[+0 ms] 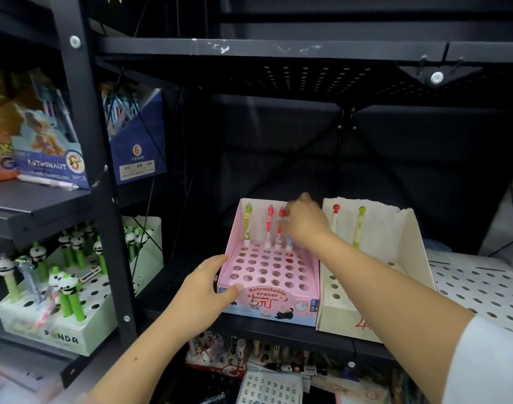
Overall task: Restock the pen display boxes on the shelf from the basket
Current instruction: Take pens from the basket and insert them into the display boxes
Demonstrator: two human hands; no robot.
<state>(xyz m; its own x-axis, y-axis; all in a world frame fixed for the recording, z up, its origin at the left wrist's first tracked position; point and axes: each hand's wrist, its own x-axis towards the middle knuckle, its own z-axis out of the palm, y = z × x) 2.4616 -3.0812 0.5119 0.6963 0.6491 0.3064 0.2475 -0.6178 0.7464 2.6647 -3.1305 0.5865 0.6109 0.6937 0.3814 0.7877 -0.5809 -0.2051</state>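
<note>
Left hand (204, 290) grips my pink box (271, 275) to steady it; right hand (303, 221) pinches a pen (281, 228) into its back row.

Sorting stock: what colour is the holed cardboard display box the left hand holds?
Pink holed cardboard display box, clearest in the head view.

Four pens (269, 225) stand in the pink box (267, 275), two pens (358, 228) in the cream box (375, 258).
</note>
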